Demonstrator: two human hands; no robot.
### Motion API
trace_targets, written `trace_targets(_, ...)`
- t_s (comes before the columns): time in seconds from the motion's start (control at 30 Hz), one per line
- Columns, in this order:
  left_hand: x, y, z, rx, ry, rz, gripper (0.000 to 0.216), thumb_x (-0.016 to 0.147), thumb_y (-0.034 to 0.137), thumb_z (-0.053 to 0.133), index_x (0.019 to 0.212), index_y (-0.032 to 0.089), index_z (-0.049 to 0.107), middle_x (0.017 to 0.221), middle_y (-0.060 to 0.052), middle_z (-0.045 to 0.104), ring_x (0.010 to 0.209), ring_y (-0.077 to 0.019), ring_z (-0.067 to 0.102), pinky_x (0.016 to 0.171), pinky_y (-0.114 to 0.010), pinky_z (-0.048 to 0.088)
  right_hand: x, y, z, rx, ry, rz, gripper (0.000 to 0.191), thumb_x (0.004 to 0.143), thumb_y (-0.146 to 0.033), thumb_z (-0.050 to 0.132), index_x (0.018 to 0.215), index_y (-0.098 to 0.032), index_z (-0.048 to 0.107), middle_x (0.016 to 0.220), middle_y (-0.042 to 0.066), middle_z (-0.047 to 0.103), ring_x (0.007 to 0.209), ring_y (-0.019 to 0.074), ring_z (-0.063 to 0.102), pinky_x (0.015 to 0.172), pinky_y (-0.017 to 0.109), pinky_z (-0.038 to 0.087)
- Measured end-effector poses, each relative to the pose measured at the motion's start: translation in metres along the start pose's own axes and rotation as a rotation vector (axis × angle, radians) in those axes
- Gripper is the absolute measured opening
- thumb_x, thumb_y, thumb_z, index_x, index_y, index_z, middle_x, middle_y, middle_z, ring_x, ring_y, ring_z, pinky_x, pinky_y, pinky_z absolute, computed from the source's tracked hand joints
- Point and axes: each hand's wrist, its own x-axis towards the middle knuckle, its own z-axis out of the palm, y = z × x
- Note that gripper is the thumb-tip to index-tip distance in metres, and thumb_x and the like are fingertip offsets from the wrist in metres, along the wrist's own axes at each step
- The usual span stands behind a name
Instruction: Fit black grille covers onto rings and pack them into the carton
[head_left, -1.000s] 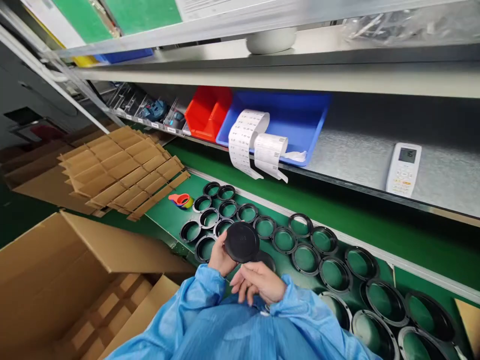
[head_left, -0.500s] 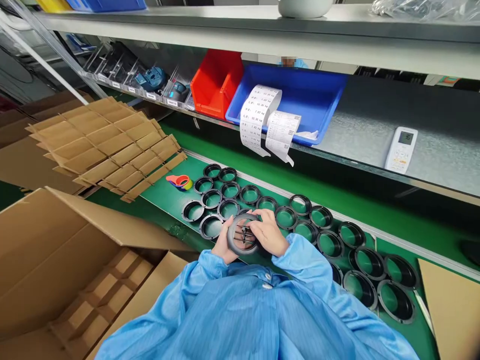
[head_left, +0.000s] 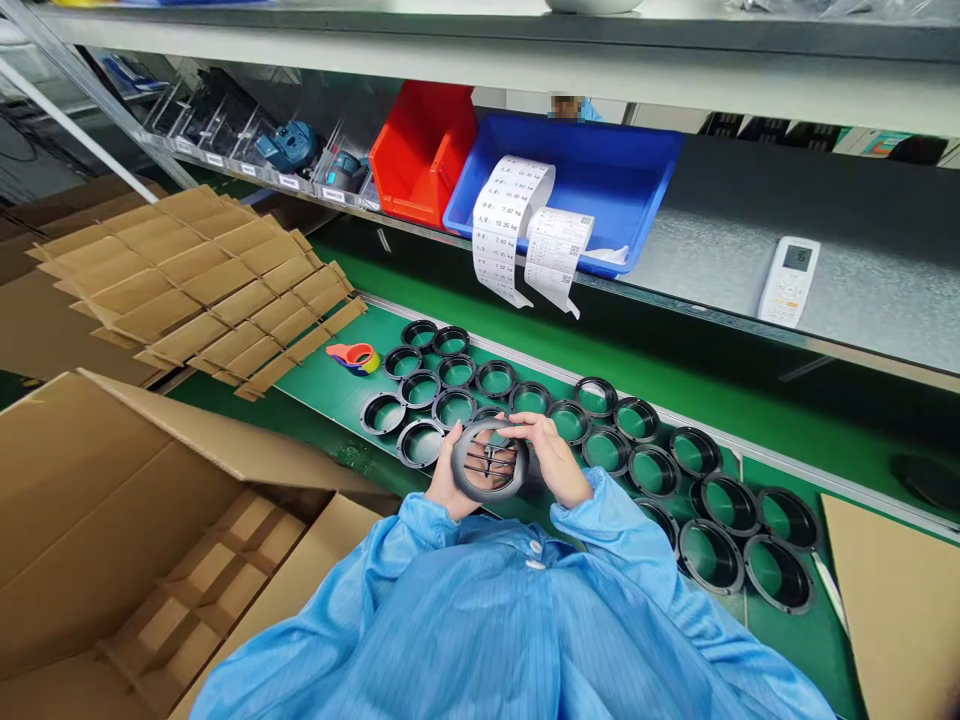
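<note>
The person is holding a round black plastic ring with dark slats crossing its opening, raising it above the near edge of a green-topped table. The left hand is cradling the ring from below, and its fingers are hidden behind the ring, so their state cannot be told. The right hand is gripping the ring's upper right rim, its fingers lying close together and curling over the edge. The sleeves of a light-blue smock are extending toward the hands.

Many black rings are sitting flat on the table on both sides of the hands, with green showing through them. A small orange-and-yellow item is lying near the table's left end. Stacked corrugated cardboard dividers are resting left of the table, and an open brown cardboard box is standing at its near left. A grey shelf is running above the table's far side, carrying a red plastic bin, a blue plastic tray, hanging strips of white printed labels and a white remote control.
</note>
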Motion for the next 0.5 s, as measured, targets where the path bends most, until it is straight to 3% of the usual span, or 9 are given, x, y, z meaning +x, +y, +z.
trace_targets(0.1, 0.0, 0.0, -0.011, 0.0, 0.078, 0.0, 0.062, 0.089, 0.065, 0.056, 0.125, 0.016, 0.065, 0.103, -0.015, 0.074, 0.096, -0.0322, 0.071, 0.086, -0.044, 0.054, -0.012, 0.011, 0.014, -0.113, -0.008, -0.049, 0.065, 0.106, -0.05, 0.011, 0.13, -0.03, 0.068, 0.141, 0.007, 0.053, 0.135, 0.023, 0.044, 0.118, 0.046, 0.036)
trace_targets(0.2, -0.002, -0.001, -0.028, -0.05, 0.219, -0.003, 0.055, 0.09, 0.065, 0.053, 0.104, 0.015, 0.071, 0.093, -0.013, 0.075, 0.095, -0.0315, 0.071, 0.089, -0.045, 0.054, -0.027, 0.027, 0.033, -0.342, -0.172, -0.225, 0.053, 0.102, -0.054, 0.036, 0.145, -0.029, 0.054, 0.155, 0.009, 0.04, 0.144, 0.03, 0.031, 0.121, 0.054, 0.029)
trace_targets(0.27, -0.005, -0.004, -0.041, -0.074, 0.302, -0.035, 0.053, 0.091, 0.064, 0.052, 0.098, 0.015, 0.072, 0.093, -0.012, 0.076, 0.102, -0.0324, 0.07, 0.096, -0.047, 0.052, -0.034, 0.04, 0.045, -0.43, -0.332, -0.293, 0.063, 0.094, -0.055, 0.055, 0.148, -0.024, 0.05, 0.159, 0.013, 0.035, 0.147, 0.0342, 0.025, 0.122, 0.058, 0.024)
trace_targets(0.4, -0.015, -0.013, -0.061, -0.038, 0.415, -0.088, 0.053, 0.09, 0.061, 0.055, 0.11, 0.014, 0.072, 0.098, -0.013, 0.077, 0.106, -0.033, 0.07, 0.099, -0.045, 0.052, -0.031, 0.061, 0.069, -0.4, -0.525, -0.065, 0.104, 0.075, -0.058, 0.077, 0.158, -0.016, 0.03, 0.165, 0.024, 0.012, 0.152, 0.0411, 0.013, 0.119, 0.063, 0.026)
trace_targets(0.5, -0.024, -0.01, -0.072, -0.027, 0.472, -0.062, 0.055, 0.091, 0.059, 0.056, 0.121, 0.014, 0.068, 0.1, -0.013, 0.077, 0.105, -0.0313, 0.07, 0.099, -0.042, 0.052, -0.018, 0.065, 0.092, -0.357, -0.651, 0.075, 0.125, 0.064, -0.05, 0.086, 0.161, -0.013, 0.016, 0.162, 0.027, 0.015, 0.151, 0.0411, 0.016, 0.119, 0.06, 0.027)
